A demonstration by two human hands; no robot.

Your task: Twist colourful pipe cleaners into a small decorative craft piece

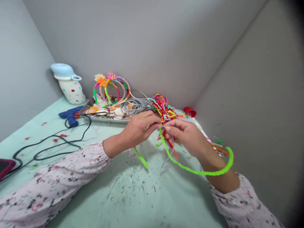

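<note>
My left hand (pixel 143 125) is closed in a pinch on a lime-green pipe cleaner (pixel 201 172). A short end of it sticks out below the palm, and its long end curves down and to the right, across my right forearm. My right hand (pixel 187 134) meets the left fingertips, thumb and forefinger pinched on a thin grey wire (pixel 173 147) that hangs in a loop under the fingers. Just behind both hands lies a tangled pile of colourful pipe cleaners (pixel 162 104). The exact contact between wire and pipe cleaner is hidden by my fingers.
A metal tray (pixel 109 120) holds shells, coiled grey wire (pixel 135 106) and fuzzy headbands with flowers (pixel 111 90). To its left are a blue glue gun (pixel 71 115), a black cord (pixel 51 136) and a white bottle (pixel 71 90). Grey walls enclose the table (pixel 133 196).
</note>
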